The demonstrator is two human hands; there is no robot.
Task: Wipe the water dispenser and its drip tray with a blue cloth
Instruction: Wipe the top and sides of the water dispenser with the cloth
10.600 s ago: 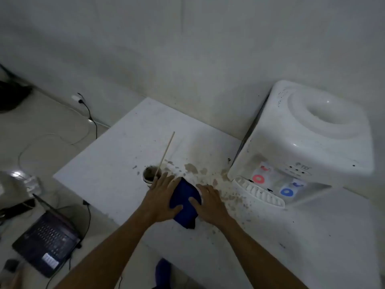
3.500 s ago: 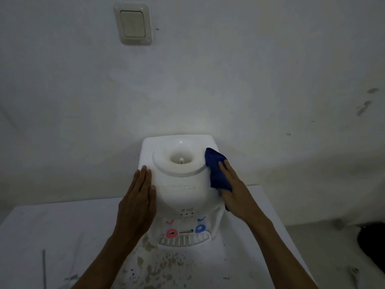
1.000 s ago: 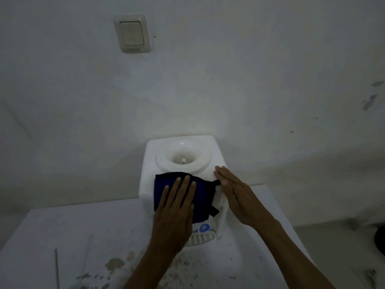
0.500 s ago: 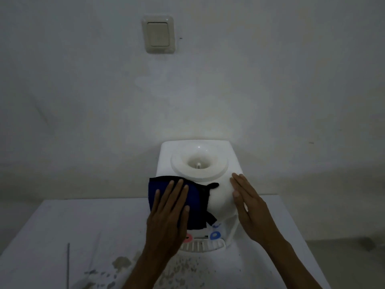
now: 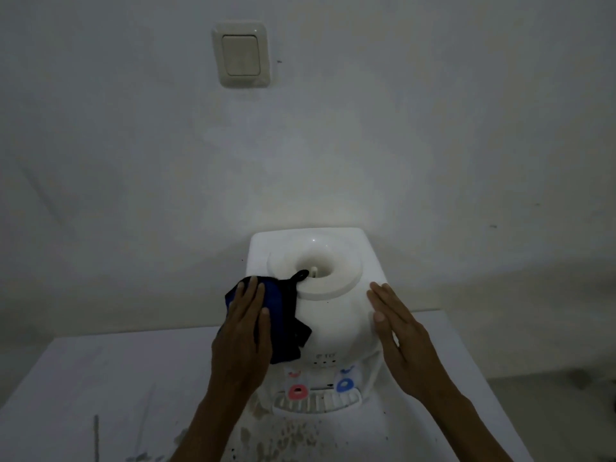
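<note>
Two flat hands on water dispenser (image 5: 333, 325), left hand (image 5: 241, 345) pressing blue cloth (image 5: 283, 315); right hand (image 5: 403, 338) empty; wall switch (image 5: 240, 54) above

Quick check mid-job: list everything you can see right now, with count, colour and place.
White plastic water dispenser: one, white, on table against wall.
Blue cloth: one, blue with dark edging, pressed on dispenser's upper left side.
Slotted drip tray: one, white, dispenser's front base.
Tap levers: two, red and blue, above tray.
White table: one, brown stains near tray.
Wall switch: one, cream, above dispenser.
Left hand: flat on cloth.
Right hand: open, flat on dispenser's right side.
</note>
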